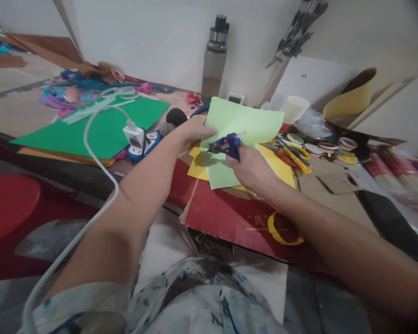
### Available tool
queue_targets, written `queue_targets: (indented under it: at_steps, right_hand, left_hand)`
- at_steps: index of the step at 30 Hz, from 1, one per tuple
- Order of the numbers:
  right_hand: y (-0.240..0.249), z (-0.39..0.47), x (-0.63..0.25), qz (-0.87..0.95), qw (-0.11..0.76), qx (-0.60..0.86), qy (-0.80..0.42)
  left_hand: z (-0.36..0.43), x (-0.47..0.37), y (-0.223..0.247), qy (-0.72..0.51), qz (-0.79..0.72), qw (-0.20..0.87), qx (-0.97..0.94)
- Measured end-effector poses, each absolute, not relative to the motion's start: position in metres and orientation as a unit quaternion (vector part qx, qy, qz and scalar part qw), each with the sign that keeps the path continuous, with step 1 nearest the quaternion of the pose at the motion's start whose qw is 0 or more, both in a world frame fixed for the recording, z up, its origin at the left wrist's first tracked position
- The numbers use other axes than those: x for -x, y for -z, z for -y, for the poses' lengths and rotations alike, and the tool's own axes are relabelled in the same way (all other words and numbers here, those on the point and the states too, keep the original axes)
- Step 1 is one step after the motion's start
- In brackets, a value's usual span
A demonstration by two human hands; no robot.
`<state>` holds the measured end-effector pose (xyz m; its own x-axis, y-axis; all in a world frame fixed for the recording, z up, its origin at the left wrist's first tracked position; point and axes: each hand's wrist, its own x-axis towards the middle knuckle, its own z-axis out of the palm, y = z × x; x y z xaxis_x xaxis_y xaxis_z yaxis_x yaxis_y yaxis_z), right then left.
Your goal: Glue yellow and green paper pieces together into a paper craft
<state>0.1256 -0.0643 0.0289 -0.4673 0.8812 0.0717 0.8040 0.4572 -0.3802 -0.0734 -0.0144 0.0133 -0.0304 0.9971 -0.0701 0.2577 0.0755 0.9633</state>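
Observation:
My right hand (249,167) is closed round a blue hot glue gun (230,145), its nozzle pointing left and a clear glue stick showing at its back. At the left edge of a light green paper sheet (244,119), my left hand (198,130) pinches the sheet and holds it raised and curved. Below the nozzle lies another part of light green paper (218,171); I cannot tell whether it is the same sheet. Yellow paper (197,168) lies under the green, on a red board (223,208).
A grey bottle (214,60) stands against the wall. Yellow-handled scissors (301,157), stacked paper cups (295,109) and small tubs lie to the right, with a black phone (393,225). Green sheets (125,125) and a plugged white charger (134,138) with its cable are left. A yellow ring (273,229) sits in front.

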Motion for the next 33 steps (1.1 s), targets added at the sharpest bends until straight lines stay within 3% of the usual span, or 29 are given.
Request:
queue_targets:
  at_steps: [5, 13, 19, 27, 33]
  right_hand:
    - [-0.033, 0.069, -0.128, 0.838, 0.111, 0.507, -0.169]
    - [-0.029, 0.069, -0.121, 0.853, 0.152, 0.463, -0.186]
    - [-0.038, 0.085, -0.135, 0.851, 0.108, 0.484, -0.173]
    - [-0.029, 0.066, -0.118, 0.857, 0.137, 0.47, -0.163]
    - [-0.037, 0.082, -0.137, 0.85, 0.098, 0.491, -0.164]
  left_hand:
    - [0.012, 0.075, -0.01, -0.42, -0.572, 0.45, -0.542]
    - [0.012, 0.076, -0.011, -0.401, -0.601, 0.417, -0.551]
    - [0.005, 0.077, -0.005, -0.423, -0.57, 0.446, -0.545]
    - [0.012, 0.077, -0.013, -0.392, -0.598, 0.42, -0.559]
    - [0.008, 0.076, -0.007, -0.421, -0.572, 0.455, -0.537]
